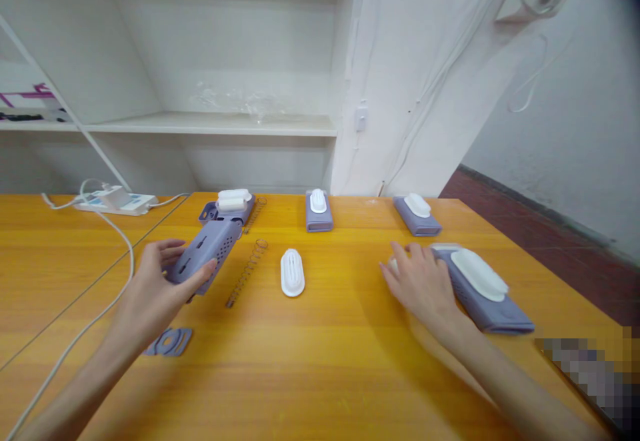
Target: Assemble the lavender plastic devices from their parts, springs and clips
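Observation:
My left hand [159,278] is closed around a purple-grey plastic housing [207,254], holding it tilted above the table. Slots and small perforations show in its sides. Below it lies a flat purple plate with a round ring [169,342]. A metal coil spring [247,273] rests to the right of the housing. My right hand [420,281] is low over the table with fingers curled on a white plastic piece [393,266], mostly hidden. Right beside that hand stands a purple housing with a white oval cap [493,291].
A loose white oval cap [293,272] lies mid-table. Capped purple housings [319,218] [420,220] stand at the back, with another housing bearing white pieces [234,201] and a second spring [256,214]. A power strip [116,201] and white cable [131,254] occupy the left. Shelves rise behind.

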### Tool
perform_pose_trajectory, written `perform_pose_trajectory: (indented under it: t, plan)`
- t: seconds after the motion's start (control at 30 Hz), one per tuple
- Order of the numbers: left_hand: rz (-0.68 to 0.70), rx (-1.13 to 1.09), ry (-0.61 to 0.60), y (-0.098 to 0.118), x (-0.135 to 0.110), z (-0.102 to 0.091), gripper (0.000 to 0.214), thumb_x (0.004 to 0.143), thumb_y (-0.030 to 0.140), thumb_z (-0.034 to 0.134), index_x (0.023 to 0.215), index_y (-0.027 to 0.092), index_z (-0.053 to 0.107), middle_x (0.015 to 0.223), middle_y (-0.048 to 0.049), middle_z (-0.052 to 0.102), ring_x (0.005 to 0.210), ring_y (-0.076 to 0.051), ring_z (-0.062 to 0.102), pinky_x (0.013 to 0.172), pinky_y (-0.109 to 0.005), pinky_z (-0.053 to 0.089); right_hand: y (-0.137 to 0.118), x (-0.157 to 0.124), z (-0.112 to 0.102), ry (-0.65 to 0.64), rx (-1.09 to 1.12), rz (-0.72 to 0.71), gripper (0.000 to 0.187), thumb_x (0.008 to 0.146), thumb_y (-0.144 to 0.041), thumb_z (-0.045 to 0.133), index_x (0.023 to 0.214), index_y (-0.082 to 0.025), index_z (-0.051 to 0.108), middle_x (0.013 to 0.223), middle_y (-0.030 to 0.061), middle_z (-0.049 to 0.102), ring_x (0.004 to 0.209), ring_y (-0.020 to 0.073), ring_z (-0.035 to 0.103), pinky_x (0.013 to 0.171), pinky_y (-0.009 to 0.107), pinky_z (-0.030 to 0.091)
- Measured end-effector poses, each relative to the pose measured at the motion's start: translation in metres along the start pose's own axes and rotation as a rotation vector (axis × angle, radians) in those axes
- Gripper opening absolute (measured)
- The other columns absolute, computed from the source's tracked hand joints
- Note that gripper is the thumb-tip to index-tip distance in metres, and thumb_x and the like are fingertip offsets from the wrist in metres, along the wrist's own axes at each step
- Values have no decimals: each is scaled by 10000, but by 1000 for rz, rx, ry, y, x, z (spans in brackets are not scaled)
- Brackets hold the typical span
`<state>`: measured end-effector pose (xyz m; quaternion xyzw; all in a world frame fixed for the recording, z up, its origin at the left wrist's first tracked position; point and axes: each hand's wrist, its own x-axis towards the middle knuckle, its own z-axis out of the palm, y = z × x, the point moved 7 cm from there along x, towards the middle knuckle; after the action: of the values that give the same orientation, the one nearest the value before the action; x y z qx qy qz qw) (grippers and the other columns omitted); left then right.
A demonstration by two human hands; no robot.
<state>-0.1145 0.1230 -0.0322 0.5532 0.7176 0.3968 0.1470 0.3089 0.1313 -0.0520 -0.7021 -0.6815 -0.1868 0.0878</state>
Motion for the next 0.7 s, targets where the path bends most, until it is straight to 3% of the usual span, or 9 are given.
perform_pose_trajectory:
  t: [0.1, 0.2, 0.27, 0.37, 0.43, 0.53, 0.7]
  plan:
    - [-207, -394, -218, 19, -17, 27, 606, 709, 528, 644, 1178, 203, 439, 1040, -74, 623, 930, -231, 616, 753, -335, 494, 12, -9, 15, -106, -104, 0, 191, 875, -305, 453, 953, -167, 559, 822, 117, 574, 769, 282, 578, 585, 335, 382]
    - [-362, -676, -512, 54, -50, 67, 484, 731, 498, 643, 1103, 213, 523, 924, -32, 627, 790, -165, 608, 630, -254, 470, 9, -14, 22, -96, -101, -20, 186, 894, -272, 426, 1006, -172, 534, 837, 106, 572, 749, 248, 589, 552, 293, 353]
    - [-448, -818, -677, 78, -74, 94, 438, 729, 477, 658, 1061, 212, 549, 907, -22, 616, 779, -142, 593, 618, -227, 456, 6, -15, 23, -75, -98, -29, 195, 908, -288, 408, 1021, -181, 526, 835, 102, 569, 774, 253, 593, 554, 289, 350]
    - [-486, -901, -831, 108, -93, 131, 430, 709, 452, 688, 1044, 211, 568, 907, -23, 621, 787, -131, 584, 601, -197, 425, 7, -12, 24, -83, -82, -18, 205, 914, -320, 397, 1023, -197, 519, 835, 93, 566, 768, 258, 601, 538, 289, 337]
    - [-481, -899, -867, 119, -93, 151, 453, 699, 457, 695, 1042, 187, 575, 936, -47, 629, 804, -142, 584, 593, -198, 411, 10, -9, 27, -125, -48, 3, 205, 900, -342, 419, 1018, -200, 511, 853, 86, 565, 722, 241, 605, 524, 285, 323]
    - [-445, -852, -794, 123, -76, 172, 542, 687, 474, 700, 1106, 168, 542, 972, -80, 633, 812, -154, 591, 589, -211, 405, 15, -2, 30, -175, 16, 46, 206, 874, -356, 449, 984, -187, 488, 879, 77, 554, 674, 211, 598, 520, 280, 317]
    - [-433, -801, -685, 109, -59, 187, 654, 689, 450, 708, 1195, 159, 415, 953, -92, 638, 694, -143, 605, 534, -231, 418, 12, 2, 20, -19, 49, 72, 183, 885, -342, 435, 945, -171, 463, 947, 96, 533, 759, 216, 571, 544, 282, 335]
